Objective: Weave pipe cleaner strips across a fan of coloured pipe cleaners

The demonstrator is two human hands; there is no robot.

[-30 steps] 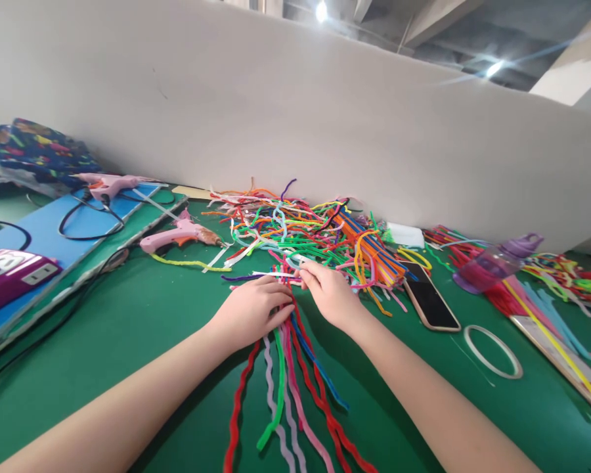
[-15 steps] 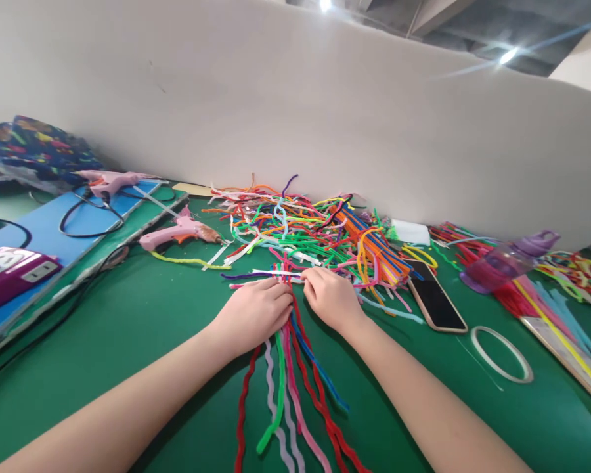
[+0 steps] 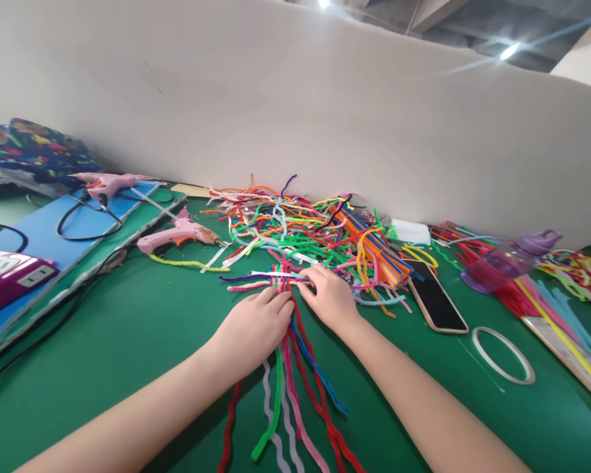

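Observation:
Long pipe cleaners in red, lilac, green, pink and blue hang down toward me from a woven patch, where white, purple and pink ones cross them sideways. My left hand is closed over the upright strands just below the patch, fingertips bent round them; exactly which strands they grip is hidden. At the patch's right edge, my right hand is closed, thumb and forefinger pinching the end of a light pink crosswise pipe cleaner.
Behind the weaving lies a heap of loose pipe cleaners. Pink glue guns and a cord are at left. To the right are a phone, a tape roll and a purple bottle.
My left hand has slid slightly toward me, baring more of the woven patch. The leftmost red pipe cleaner has swung left. My right hand has shifted only a little.

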